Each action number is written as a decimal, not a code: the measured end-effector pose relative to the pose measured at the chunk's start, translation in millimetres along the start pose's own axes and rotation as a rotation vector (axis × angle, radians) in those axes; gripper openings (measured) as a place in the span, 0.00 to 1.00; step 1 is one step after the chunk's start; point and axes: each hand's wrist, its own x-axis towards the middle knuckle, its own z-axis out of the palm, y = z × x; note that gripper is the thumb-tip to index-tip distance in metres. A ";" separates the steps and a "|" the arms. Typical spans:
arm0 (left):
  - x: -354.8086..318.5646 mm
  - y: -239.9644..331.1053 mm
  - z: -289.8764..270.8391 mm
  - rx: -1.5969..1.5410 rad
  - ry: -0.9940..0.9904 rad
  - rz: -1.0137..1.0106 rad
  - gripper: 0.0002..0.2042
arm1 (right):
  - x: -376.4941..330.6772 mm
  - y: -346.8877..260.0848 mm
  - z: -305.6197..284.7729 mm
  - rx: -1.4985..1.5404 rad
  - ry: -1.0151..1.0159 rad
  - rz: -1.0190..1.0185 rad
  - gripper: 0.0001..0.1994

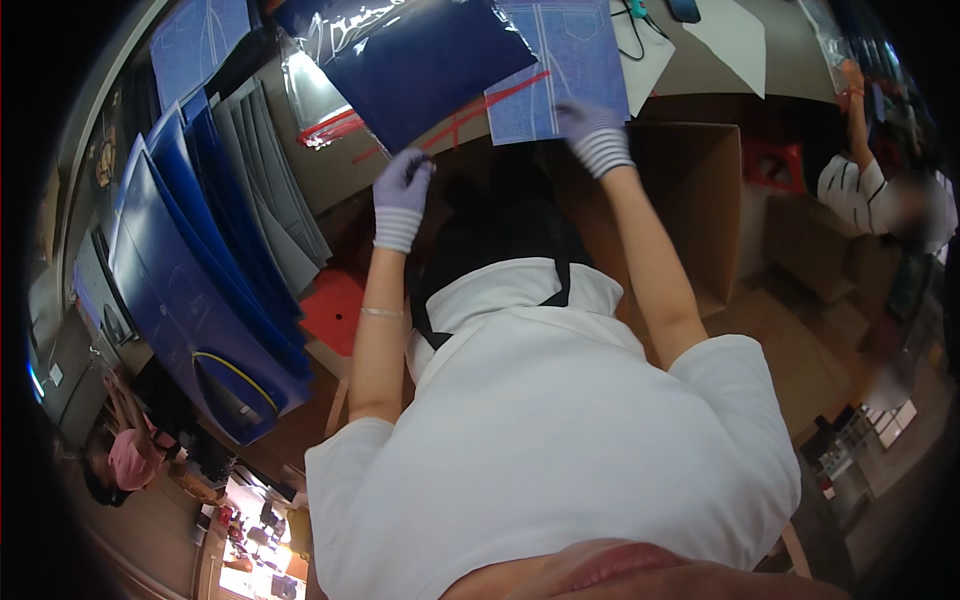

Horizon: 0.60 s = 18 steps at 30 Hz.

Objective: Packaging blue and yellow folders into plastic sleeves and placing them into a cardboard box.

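Observation:
My left hand (403, 188), in a lavender glove with a striped cuff, is at the table's near edge. Its thumb and fingers are curled together beside the lower corner of a dark blue sheet (410, 75) in a glossy clear plastic bag; whether they pinch anything is too small to see. Over a denim-print sheet (525, 110) hovers or rests my right hand (597, 135), gloved alike, its fingers blurred by motion. Red strips (520, 88) run along the bag's edge and across the denim-print sheet.
Blue folded panels (190, 270) and grey ones (265, 165) stand at the left beside a red stool (335, 310). An open cardboard box (690, 200) is below the table on the right. White paper pieces (725, 45) lie farther right. Other people work at both sides.

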 end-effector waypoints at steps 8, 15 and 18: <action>126.7 14.9 32.3 0.998 -0.134 0.270 0.08 | 24.0 55.7 -17.3 -0.108 0.044 0.608 0.29; 155.9 -28.0 10.8 0.243 -0.233 0.057 0.08 | -26.0 111.3 -52.7 0.338 0.573 0.157 0.11; 154.0 11.9 28.1 0.242 -0.223 -0.027 0.07 | -79.7 109.5 -98.6 0.567 0.774 0.269 0.08</action>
